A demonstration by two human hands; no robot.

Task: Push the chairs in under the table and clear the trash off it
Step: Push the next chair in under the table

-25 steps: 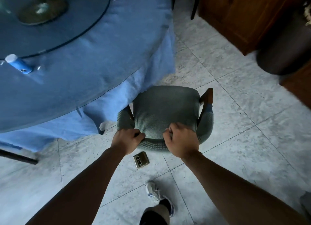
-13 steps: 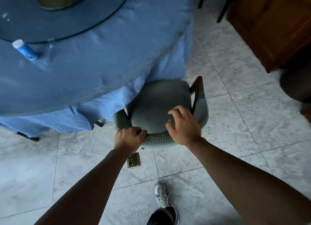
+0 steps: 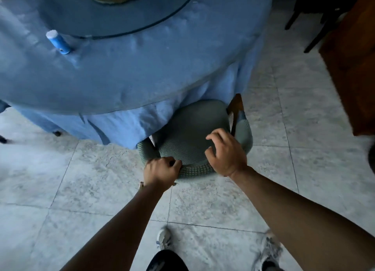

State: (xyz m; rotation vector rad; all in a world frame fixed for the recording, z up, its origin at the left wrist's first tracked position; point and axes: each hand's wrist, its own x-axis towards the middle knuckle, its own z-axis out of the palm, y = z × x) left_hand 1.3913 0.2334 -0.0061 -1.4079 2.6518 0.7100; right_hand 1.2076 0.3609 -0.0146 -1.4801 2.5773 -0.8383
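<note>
A chair with a grey-green knit cover stands at the round table, its front tucked under the hanging blue cloth. My left hand is closed on the top of the chair's backrest at its left end. My right hand hovers over the backrest's right side with fingers spread and holds nothing. A small blue bottle with a white cap lies on the tablecloth at the left, beside the glass turntable.
A dark wooden cabinet stands to the right, and dark chair legs show at the upper right. My two shoes are on the pale tiled floor below. A small brown box on the floor is mostly hidden by my left wrist.
The chair has slid forward and further under the tablecloth. My right hand has let go of the backrest and opened; my left hand keeps its grip.
</note>
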